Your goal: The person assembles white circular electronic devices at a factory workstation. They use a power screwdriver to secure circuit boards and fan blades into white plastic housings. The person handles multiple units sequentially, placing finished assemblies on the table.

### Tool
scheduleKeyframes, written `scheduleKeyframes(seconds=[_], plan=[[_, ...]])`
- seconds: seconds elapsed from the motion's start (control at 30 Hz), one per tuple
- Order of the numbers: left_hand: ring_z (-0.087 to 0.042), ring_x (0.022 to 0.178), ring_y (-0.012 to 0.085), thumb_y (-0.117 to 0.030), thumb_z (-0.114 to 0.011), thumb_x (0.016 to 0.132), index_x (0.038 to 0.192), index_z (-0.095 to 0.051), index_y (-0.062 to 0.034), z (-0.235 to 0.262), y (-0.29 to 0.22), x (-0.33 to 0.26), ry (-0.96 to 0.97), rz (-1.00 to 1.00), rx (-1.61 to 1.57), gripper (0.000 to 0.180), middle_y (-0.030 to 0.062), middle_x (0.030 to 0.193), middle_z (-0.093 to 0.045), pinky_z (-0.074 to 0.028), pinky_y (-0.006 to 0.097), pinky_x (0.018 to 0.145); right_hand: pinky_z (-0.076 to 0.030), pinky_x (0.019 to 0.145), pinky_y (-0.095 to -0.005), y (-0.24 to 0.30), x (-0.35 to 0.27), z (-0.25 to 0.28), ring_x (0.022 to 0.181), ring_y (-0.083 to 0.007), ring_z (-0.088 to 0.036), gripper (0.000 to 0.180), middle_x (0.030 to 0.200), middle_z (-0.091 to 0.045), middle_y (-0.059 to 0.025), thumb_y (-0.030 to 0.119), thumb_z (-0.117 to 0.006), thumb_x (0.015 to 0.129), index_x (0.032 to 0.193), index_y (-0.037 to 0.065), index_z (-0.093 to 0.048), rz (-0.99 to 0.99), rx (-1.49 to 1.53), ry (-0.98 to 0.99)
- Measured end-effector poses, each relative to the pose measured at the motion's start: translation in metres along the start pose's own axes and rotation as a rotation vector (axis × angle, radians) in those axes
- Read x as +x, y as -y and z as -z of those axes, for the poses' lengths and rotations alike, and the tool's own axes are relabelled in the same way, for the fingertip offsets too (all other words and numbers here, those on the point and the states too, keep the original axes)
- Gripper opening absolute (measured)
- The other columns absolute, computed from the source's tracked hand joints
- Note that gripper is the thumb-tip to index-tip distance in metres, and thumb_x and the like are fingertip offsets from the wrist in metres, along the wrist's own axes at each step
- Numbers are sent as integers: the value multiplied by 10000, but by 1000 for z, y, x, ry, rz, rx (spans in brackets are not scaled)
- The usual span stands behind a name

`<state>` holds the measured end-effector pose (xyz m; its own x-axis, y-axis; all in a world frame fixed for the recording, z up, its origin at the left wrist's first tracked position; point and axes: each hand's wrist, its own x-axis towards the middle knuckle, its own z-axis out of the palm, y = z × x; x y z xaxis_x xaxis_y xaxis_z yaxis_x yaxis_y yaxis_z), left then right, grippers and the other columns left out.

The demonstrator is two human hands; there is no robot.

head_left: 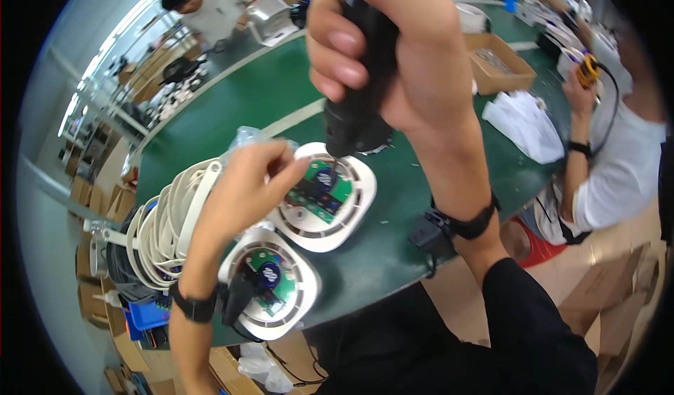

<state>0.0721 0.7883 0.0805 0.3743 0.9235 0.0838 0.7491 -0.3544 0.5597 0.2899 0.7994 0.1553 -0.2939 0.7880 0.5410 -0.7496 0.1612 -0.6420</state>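
Note:
My right hand (421, 65) is wrapped round a black power screwdriver (361, 65) held upright. Its bit points down at the green circuit board (337, 197) inside a white rounded-square housing (361, 216); whether the bit touches a screw I cannot make out. My left hand (246, 188) is over the left side of this housing, its fingers curled and the thumb and forefinger close to the board. Anything between those fingertips is hidden. Nearer to me lies a second white housing (309, 293) with a similar green board (284, 282), partly covered by the black device on my left wrist.
Stacked cream-coloured ring-shaped parts (179, 212) stand left on the green table (379, 261). A cardboard box (502, 65) and a white cloth or bag (526, 124) lie to the right. A co-worker (618, 163) holding a yellow tool sits there; another person (217, 12) is at far left.

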Motion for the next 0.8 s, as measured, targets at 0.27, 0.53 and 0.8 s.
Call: scheduleKeyframes(seconds=[0.27,0.53,0.8], plan=[[-684,944,279,-304,-672,968,1131,-667,12,-9,-12,6,-63,-350,174,356,157,1038,-716,-537,368,800,-424,405,-302,6,-6,10,397,-125,-452,204,535,-438,0,223,-623,971,883,47,-569,85,-96,-64],[-613,1114,359,-90,-782,791,1046,-707,-25,-30,19,-219,-645,167,282,273,172,1165,-649,-491,433,947,-371,504,-246,-36,-8,12,513,-72,-396,384,670,-396,21,193,-479,1057,1291,-106,-538,3,-122,337],[-485,1312,441,-281,-772,746,1209,-737,-134,-104,23,-225,-758,141,199,488,158,1424,-577,-463,515,1008,-419,369,-316,-130,-46,-100,366,-140,-440,164,481,-387,-6,219,-607,959,910,77,-542,-198,-108,141]])
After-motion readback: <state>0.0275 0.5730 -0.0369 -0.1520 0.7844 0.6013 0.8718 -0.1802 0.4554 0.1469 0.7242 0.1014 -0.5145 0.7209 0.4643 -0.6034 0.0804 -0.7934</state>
